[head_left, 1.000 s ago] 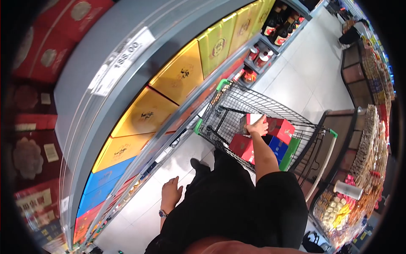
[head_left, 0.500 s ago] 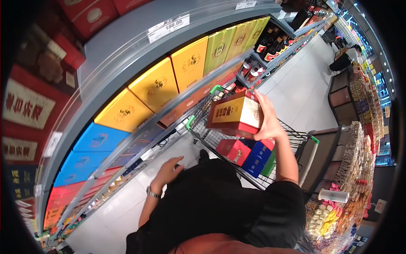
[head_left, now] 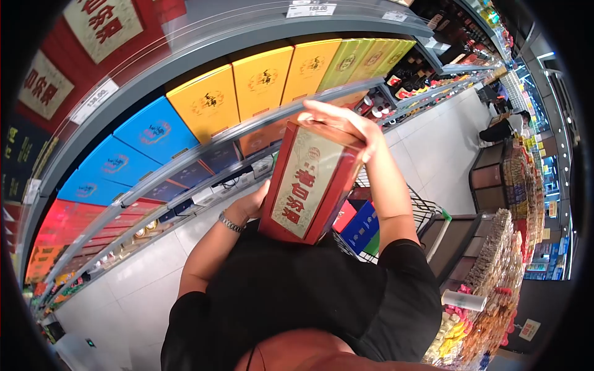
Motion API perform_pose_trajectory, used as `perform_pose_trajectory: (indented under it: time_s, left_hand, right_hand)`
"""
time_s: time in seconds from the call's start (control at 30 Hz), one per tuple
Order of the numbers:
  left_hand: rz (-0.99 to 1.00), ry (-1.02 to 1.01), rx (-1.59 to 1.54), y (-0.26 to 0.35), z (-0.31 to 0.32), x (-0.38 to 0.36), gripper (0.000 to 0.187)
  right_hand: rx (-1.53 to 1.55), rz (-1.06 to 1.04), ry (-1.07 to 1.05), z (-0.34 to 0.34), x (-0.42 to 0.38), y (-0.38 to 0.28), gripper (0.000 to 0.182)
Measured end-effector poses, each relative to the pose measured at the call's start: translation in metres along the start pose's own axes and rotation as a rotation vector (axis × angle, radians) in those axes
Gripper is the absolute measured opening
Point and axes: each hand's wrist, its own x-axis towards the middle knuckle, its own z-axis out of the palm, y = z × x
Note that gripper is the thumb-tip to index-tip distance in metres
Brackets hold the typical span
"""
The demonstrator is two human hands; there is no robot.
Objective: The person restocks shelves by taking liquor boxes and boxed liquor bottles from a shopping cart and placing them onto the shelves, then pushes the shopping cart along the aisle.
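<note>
A tall red liquor gift box (head_left: 307,179) with a cream label and large red characters is tilted in front of my chest, held between both hands. My right hand (head_left: 356,131) grips its upper end, palm and fingers laid over the top edge. Against the lower left side of the box is my left hand (head_left: 255,201); its fingertips are hidden behind the box. Below and to the right, the shopping cart (head_left: 427,210) is partly covered by the box and my right arm. A blue box (head_left: 361,230) and a red box (head_left: 344,216) lie in it.
The shelf on the left bears yellow boxes (head_left: 263,80), blue boxes (head_left: 154,131) and green boxes (head_left: 349,62), with price tags (head_left: 311,10) above. Heaped packaged goods (head_left: 489,290) line the right side. A person (head_left: 504,128) is farther down the aisle (head_left: 427,136).
The liquor gift box has come from above the cart to my chest and turned more upright. My left hand, empty before, now holds its side. The view has shifted along the shelf.
</note>
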Motion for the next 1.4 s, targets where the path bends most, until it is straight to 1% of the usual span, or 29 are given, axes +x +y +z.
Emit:
perform_pose_trajectory:
  time_s: [0.03, 0.07, 0.13, 0.17, 0.23, 0.27, 0.33, 0.37, 0.4, 0.47, 0.5, 0.57, 0.6, 0.63, 0.67, 0.73, 0.83, 0.93, 0.97, 1.03, 1.07, 1.1, 1.13, 1.17, 1.2, 1.27, 1.3, 1.33, 1.4]
  left_hand:
    - [0.0, 0.011, -0.002, -0.004, 0.001, -0.009, 0.082]
    - [0.053, -0.03, 0.006, -0.009, 0.004, -0.02, 0.082]
    - [0.16, -0.115, 0.033, -0.011, 0.006, -0.036, 0.091]
    - [0.079, 0.007, -0.021, -0.01, 0.008, -0.038, 0.096]
    - [0.109, 0.017, -0.03, -0.007, 0.015, -0.043, 0.094]
    - [0.132, 0.02, -0.045, -0.007, 0.018, -0.044, 0.093]
    - [0.161, 0.005, -0.014, -0.006, 0.022, -0.045, 0.095]
    - [0.181, 0.025, -0.01, -0.004, 0.026, -0.047, 0.096]
    - [0.202, 0.047, -0.002, -0.002, 0.03, -0.049, 0.097]
    - [0.24, 0.064, 0.007, -0.001, 0.034, -0.054, 0.099]
    - [0.261, 0.073, 0.021, -0.002, 0.035, -0.058, 0.1]
    - [0.29, 0.093, 0.034, 0.0, 0.036, -0.064, 0.101]
    - [0.291, 0.132, 0.057, 0.001, 0.037, -0.067, 0.102]
    - [0.29, 0.17, 0.078, 0.0, 0.039, -0.069, 0.102]
    - [0.291, 0.176, 0.076, 0.0, 0.04, -0.069, 0.102]
    - [0.299, 0.204, 0.068, 0.0, 0.042, -0.07, 0.103]
    - [0.282, 0.222, 0.07, 0.009, 0.052, -0.07, 0.104]
    - [0.309, 0.232, 0.166, 0.02, 0.061, -0.064, 0.11]
    - [0.342, 0.243, 0.273, 0.022, 0.061, -0.061, 0.114]
    - [0.379, 0.264, 0.449, 0.03, 0.066, -0.06, 0.124]
    - [0.438, 0.285, 0.558, 0.034, 0.067, -0.059, 0.127]
    - [0.506, 0.308, 0.753, 0.045, 0.072, -0.06, 0.129]
    - [0.571, 0.333, 0.948, 0.059, 0.081, -0.064, 0.13]
    - [0.586, 0.348, 1.183, 0.077, 0.092, -0.069, 0.131]
    - [0.712, 0.357, 1.313, 0.086, 0.099, -0.071, 0.129]
    - [0.694, 0.413, 1.439, 0.116, 0.126, -0.08, 0.126]
    - [0.78, 0.403, 1.517, 0.132, 0.137, -0.081, 0.122]
    - [0.774, 0.385, 1.658, 0.153, 0.148, -0.084, 0.117]
    - [1.022, 0.332, 1.804, 0.18, 0.166, -0.083, 0.115]
  right_hand:
    - [0.129, -0.059, 0.038, 0.002, 0.008, 0.015, 0.138]
    - [0.181, -0.066, 0.073, -0.004, 0.009, 0.028, 0.137]
    - [0.234, -0.044, 0.057, -0.01, 0.01, 0.046, 0.137]
    - [0.236, -0.047, 0.047, -0.013, 0.011, 0.051, 0.137]
    - [0.204, -0.051, 0.111, -0.015, 0.012, 0.057, 0.121]
    - [0.209, -0.043, 0.109, -0.01, 0.011, 0.06, 0.121]
    - [0.564, -0.092, 0.553, 0.006, 0.011, 0.062, 0.097]
    - [0.727, -0.159, 0.552, 0.0, 0.004, 0.071, 0.081]
    - [0.725, -0.154, 0.545, 0.007, 0.003, 0.07, 0.081]
    - [0.834, -0.183, 0.709, 0.037, -0.004, 0.069, 0.078]
    - [0.79, -0.147, 0.797, 0.049, -0.009, 0.069, 0.079]
    - [0.778, -0.183, 0.973, 0.074, -0.023, 0.079, 0.072]
    - [0.644, -0.145, 1.027, 0.077, -0.044, 0.101, 0.064]
    - [0.395, -0.048, 0.974, 0.095, -0.05, 0.1, 0.073]
    - [0.173, 0.007, 0.994, 0.133, -0.027, 0.08, 0.098]
    - [0.006, 0.067, 0.915, 0.156, -0.027, 0.081, 0.124]
    - [-0.029, 0.129, 0.799, 0.166, -0.044, 0.083, 0.14]
    - [0.044, 0.192, 0.801, 0.172, -0.049, 0.077, 0.145]
    - [0.035, 0.227, 0.789, 0.171, -0.049, 0.07, 0.144]
    - [0.042, 0.271, 0.723, 0.167, -0.053, 0.061, 0.131]
    - [0.024, 0.295, 0.688, 0.165, -0.056, 0.054, 0.124]
    - [0.007, 0.273, 0.665, 0.162, -0.064, 0.049, 0.124]
    - [-0.173, 0.321, 0.589, 0.158, -0.075, 0.043, 0.11]
    - [-0.354, 0.365, 0.512, 0.153, -0.083, 0.038, 0.096]
    - [-0.535, 0.407, 0.436, 0.147, -0.082, 0.035, 0.084]
    - [-0.691, 0.316, 0.402, 0.126, -0.073, 0.015, 0.082]
    - [-0.753, 0.27, 0.397, 0.115, -0.065, 0.005, 0.081]
    - [-0.809, 0.211, 0.395, 0.104, -0.054, -0.007, 0.08]
    - [-0.91, 0.097, 0.405, 0.083, -0.032, -0.033, 0.079]
